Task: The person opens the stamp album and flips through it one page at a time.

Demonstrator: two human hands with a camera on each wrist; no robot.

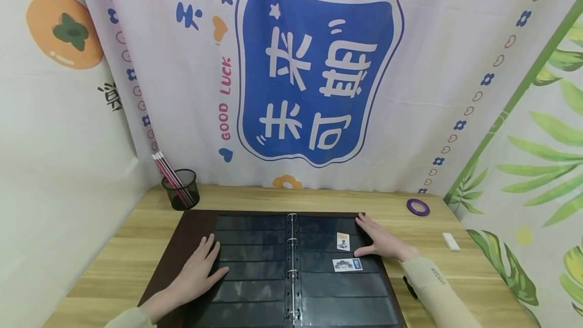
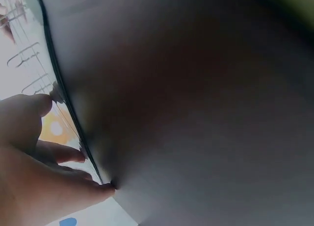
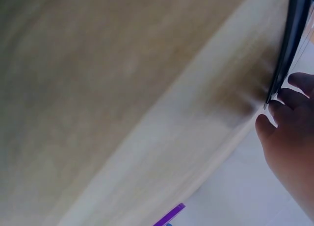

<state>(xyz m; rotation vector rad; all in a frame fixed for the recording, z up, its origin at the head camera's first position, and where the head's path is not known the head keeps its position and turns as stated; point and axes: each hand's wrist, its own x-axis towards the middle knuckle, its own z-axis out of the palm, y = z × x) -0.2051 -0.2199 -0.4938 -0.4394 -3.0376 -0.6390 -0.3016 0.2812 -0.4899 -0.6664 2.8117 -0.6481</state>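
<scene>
An open ring-binder stamp album (image 1: 250, 253) with black pocket pages lies on the table. Two stamps show on its right page: a small upright stamp (image 1: 343, 242) and, below it, a wider blue-and-white stamp (image 1: 346, 265). My left hand (image 1: 196, 271) rests with spread fingers at the outer edge of the left page, over the brown cover. At the upper right edge of the album lies my right hand (image 1: 381, 240), fingers extended, its thumb close to the two stamps. Both wrist views show the left hand (image 2: 54, 162) and right hand (image 3: 290, 125) at the album's edges.
A black mesh pen cup (image 1: 183, 194) with several pencils stands at the back left. To the right are a purple tape roll (image 1: 412, 208) and a white eraser (image 1: 451, 242). A small black object (image 1: 410, 287) is partly hidden by the right sleeve. Printed curtains enclose the table.
</scene>
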